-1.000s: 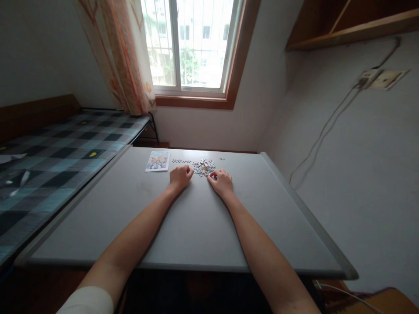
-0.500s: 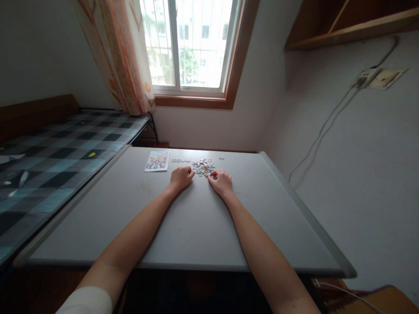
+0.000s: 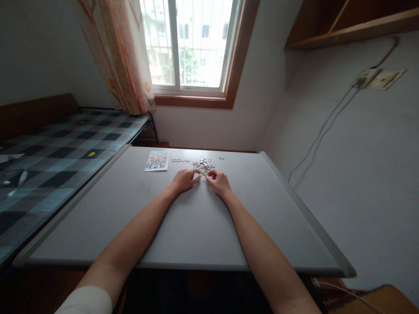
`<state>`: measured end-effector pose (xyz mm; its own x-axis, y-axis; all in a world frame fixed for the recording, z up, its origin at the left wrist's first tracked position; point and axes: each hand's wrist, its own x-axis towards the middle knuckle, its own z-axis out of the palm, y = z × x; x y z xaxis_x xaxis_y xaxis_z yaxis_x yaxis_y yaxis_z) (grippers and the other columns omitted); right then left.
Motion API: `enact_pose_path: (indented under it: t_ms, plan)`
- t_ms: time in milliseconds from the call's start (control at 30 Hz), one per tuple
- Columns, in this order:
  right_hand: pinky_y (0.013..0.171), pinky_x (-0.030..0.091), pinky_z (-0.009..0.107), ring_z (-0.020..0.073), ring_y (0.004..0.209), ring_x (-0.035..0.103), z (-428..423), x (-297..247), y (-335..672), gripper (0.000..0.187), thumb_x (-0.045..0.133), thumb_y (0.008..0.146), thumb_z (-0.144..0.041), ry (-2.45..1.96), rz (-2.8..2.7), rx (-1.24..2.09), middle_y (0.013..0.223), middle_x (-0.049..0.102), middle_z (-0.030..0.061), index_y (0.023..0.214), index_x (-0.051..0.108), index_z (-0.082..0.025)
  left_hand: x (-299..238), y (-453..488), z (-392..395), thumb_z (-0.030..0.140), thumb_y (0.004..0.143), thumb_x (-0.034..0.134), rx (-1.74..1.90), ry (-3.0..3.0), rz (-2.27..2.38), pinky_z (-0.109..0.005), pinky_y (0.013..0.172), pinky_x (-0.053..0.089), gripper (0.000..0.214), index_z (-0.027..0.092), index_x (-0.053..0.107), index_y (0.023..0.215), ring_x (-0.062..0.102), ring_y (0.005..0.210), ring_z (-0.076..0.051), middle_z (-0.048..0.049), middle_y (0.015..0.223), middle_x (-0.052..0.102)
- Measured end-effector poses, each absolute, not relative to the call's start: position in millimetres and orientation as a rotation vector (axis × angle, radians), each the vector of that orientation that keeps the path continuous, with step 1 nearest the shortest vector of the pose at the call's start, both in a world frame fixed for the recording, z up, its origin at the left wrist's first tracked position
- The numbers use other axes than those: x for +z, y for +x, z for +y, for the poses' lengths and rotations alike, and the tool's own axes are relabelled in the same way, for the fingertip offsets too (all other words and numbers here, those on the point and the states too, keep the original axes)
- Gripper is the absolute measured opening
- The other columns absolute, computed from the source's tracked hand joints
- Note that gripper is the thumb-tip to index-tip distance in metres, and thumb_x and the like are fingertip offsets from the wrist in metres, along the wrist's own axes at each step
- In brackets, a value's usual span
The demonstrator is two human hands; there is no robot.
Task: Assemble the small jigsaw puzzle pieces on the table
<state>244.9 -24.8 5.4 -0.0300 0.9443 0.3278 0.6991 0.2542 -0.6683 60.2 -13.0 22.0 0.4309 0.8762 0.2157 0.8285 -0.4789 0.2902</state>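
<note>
A loose pile of small jigsaw puzzle pieces (image 3: 203, 165) lies toward the far side of the table. At the pile's near left edge is my left hand (image 3: 186, 179), thumb and fingertips drawn together at the pieces; whatever sits between them is too small to make out. My right hand (image 3: 218, 182) faces it from the near right edge, also in a pinch, its fingertips close to the left ones. Rows of puzzle pieces (image 3: 181, 161) are laid out left of the pile. Farther left rests a printed picture card (image 3: 157, 161).
The light grey table (image 3: 196, 226) has raised side edges. A couple of puzzle pieces (image 3: 221, 158) lie apart at the back right. A bed with a checked cover (image 3: 72, 148) stands left, a window beyond the table, and cables (image 3: 322, 131) hang on the right wall.
My left hand has moved right and slightly nearer, its fingertips now reaching out at the pile. My right hand has shifted a little left, bringing the fingertips of both hands closer together.
</note>
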Motion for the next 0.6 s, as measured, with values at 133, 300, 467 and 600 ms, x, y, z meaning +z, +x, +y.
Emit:
enact_pose_path:
  t_ms: [133,300,467,600]
  plan:
    - [0.071,0.045,0.025,0.0131,0.07,0.059,-27.3,8.9,243.9,0.01,0.06,0.075,-0.027,-1.449,-1.778,0.482,0.076,0.067,0.0008,0.077,0.065,-0.019,21.7,59.8,-12.9,0.046,0.086,0.047,0.535,2.523,1.523,-0.023,0.062,0.036,0.037,0.028,0.061,0.115,0.058,0.064,-0.014,0.0012,0.067,0.063]
    - [0.071,0.046,0.025,0.0135,0.07,0.06,-29.3,11.1,243.5,0.01,0.06,0.074,-0.025,-1.39,-1.775,0.509,0.077,0.068,0.002,0.077,0.066,-0.018,19.7,59.6,-11.4,0.045,0.086,0.049,0.56,2.541,1.503,-0.023,0.061,0.037,0.036,0.028,0.062,0.114,0.057,0.063,-0.014,0.0014,0.067,0.063]
    - [0.07,0.046,0.026,0.0141,0.07,0.06,-29.2,10.1,243.1,0.011,0.061,0.073,-0.026,-1.354,-1.775,0.523,0.076,0.068,0.0022,0.077,0.067,-0.017,15.9,58.6,-9.0,0.04,0.085,0.049,0.601,2.555,1.47,-0.022,0.059,0.036,0.033,0.027,0.065,0.111,0.056,0.059,-0.013,0.0016,0.065,0.063]
    - [0.069,0.046,0.025,0.0138,0.069,0.06,-29.7,10.1,242.4,0.01,0.061,0.073,-0.025,-1.335,-1.78,0.536,0.076,0.068,0.0018,0.077,0.067,-0.018,14.8,57.7,-8.4,0.039,0.085,0.047,0.623,2.573,1.445,-0.023,0.058,0.035,0.031,0.026,0.068,0.104,0.055,0.057,-0.013,0.0013,0.064,0.063]
